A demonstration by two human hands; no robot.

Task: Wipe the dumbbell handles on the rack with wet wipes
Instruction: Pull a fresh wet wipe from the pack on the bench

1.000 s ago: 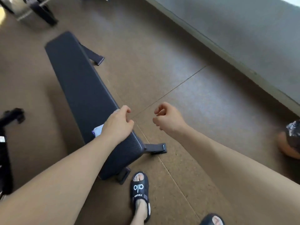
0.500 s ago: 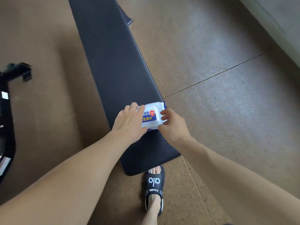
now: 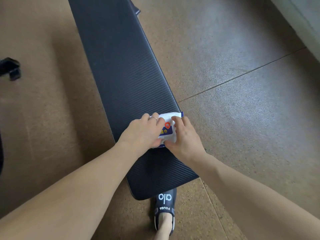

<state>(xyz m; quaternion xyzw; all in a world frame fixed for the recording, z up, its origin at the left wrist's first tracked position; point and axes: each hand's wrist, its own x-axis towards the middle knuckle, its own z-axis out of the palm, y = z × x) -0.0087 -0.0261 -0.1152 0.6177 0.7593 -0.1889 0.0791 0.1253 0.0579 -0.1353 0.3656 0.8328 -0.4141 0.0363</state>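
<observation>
A pack of wet wipes (image 3: 168, 130) lies on a long black bench (image 3: 121, 70). The pack is white with a blue label and a red badge on top. It sits near the right edge of the bench pad, not far from the end that is closest to the person.

Both hands are on the pack. The left hand (image 3: 143, 132) lies over the left side of it, with its fingers bent down on the top and its thumb at the near edge, so it holds the pack in place. There is a thin ring (image 3: 155, 118) on one finger. The right hand (image 3: 184, 135) holds the right side of the pack, with its fingertips on the top and its thumb at the near edge.

The bench stands on a brown floor (image 3: 233, 110) with thin lines across it. A foot in a dark slide sandal (image 3: 165, 203) with white letters stands on the floor just under the near end of the bench. A small black part of some gear (image 3: 10, 68) shows at the left edge of the view.
</observation>
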